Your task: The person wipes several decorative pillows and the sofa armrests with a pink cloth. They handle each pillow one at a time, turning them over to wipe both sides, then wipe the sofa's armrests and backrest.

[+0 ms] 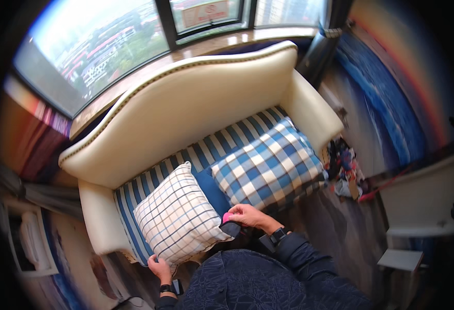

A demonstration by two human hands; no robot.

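A white cushion with a thin grid pattern (178,217) lies at a slant on the blue-and-white striped seat (153,180) of a cream sofa (211,89). At its near left corner is my left hand (160,269), fingers bent against the cushion and the seat edge; whether they grip it is unclear. My right hand (252,217) pinches a small pink-and-black item (229,223), seemingly cloth, beside the cushion's near right corner. Just beyond that hand rests a blue-and-white checked cushion (269,164). Between the two cushions shows a plain dark blue fabric piece (211,192).
Right of the sofa, a heap of mixed items (345,170) lies on the wooden floor (319,228). A small white step or stool (400,259) stands at the lower right. Behind the sofa runs a stone windowsill (207,46) under a wide window (107,42).
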